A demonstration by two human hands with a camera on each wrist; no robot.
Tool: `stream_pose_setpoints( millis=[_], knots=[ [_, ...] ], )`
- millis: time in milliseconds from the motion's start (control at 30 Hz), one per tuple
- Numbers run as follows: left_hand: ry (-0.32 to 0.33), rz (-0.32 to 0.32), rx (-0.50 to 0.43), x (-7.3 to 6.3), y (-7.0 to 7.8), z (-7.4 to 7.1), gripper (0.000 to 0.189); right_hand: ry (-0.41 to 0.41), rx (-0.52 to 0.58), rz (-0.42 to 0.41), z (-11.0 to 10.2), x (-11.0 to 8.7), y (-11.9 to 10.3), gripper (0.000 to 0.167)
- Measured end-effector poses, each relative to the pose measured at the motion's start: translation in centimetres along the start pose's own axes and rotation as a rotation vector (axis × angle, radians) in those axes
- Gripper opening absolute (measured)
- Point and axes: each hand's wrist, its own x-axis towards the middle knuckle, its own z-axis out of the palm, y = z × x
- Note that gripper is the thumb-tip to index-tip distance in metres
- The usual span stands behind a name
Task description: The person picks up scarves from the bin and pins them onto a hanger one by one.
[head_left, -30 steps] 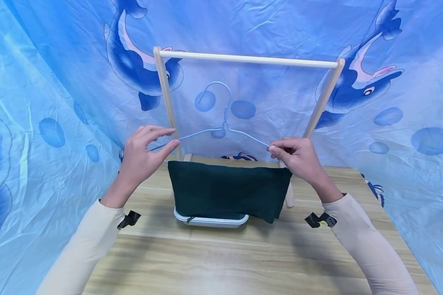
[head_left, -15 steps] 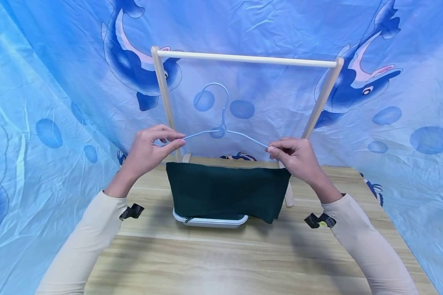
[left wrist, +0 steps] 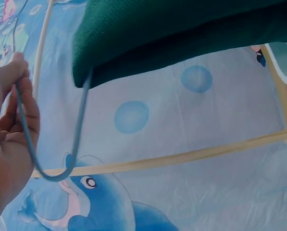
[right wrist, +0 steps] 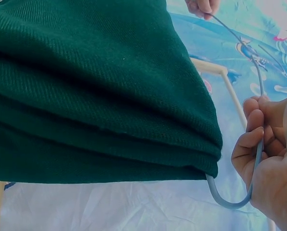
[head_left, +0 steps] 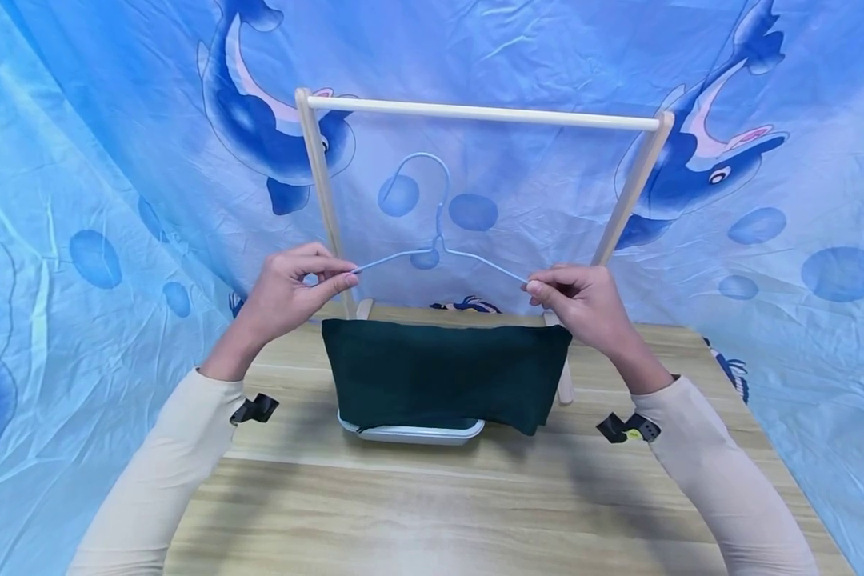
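A thin light-blue wire hanger (head_left: 403, 254) is held up between both hands, its hook upward. My left hand (head_left: 291, 290) pinches the left shoulder of the wire between thumb and fingers. On the opposite shoulder, my right hand (head_left: 579, 304) pinches the wire the same way. A dark green folded cloth (head_left: 442, 372) hangs over the hanger's lower bar. In the left wrist view, the wire's rounded end curves down and runs into the fold of the green cloth (left wrist: 148, 43). The right wrist view shows several layers of the ribbed cloth (right wrist: 95, 110) stacked together.
A wooden rack with a pale top rod (head_left: 482, 117) stands behind the hanger. Under the cloth, a white tray (head_left: 418, 436) sits on the wood-grain table (head_left: 418, 512). Blue curtains (head_left: 547, 48) with dolphin prints enclose the back and sides.
The left thumb and fingers, apart around the wire a second ago, have closed on it, and the hand moved slightly right. The hanger has risen a little. The right hand keeps its pinch.
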Motion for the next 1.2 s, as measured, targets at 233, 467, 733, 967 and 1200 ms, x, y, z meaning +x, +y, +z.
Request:
stream_pose_setpoints(
  millis=[233,467,733,967,1200],
  knots=[
    [0.071,0.006,-0.061,0.0,0.2,0.4,0.015,-0.022,-0.019,0.009,-0.3,0.0,0.1,0.013],
    [0.098,-0.030,-0.079,0.2,0.5,0.6,0.012,-0.059,-0.030,0.023,-0.8,0.2,0.1,0.012],
    [0.115,-0.036,-0.105,0.3,0.8,0.7,0.010,-0.064,-0.106,0.049,-1.3,0.5,-0.5,0.010],
    [0.113,-0.042,-0.103,0.4,1.1,0.6,0.006,-0.098,-0.198,0.051,-2.2,0.4,-1.0,0.014],
    [0.122,-0.046,-0.099,0.4,1.1,0.4,0.008,-0.091,-0.219,0.050,-4.3,-0.2,-0.8,0.022]
  ],
)
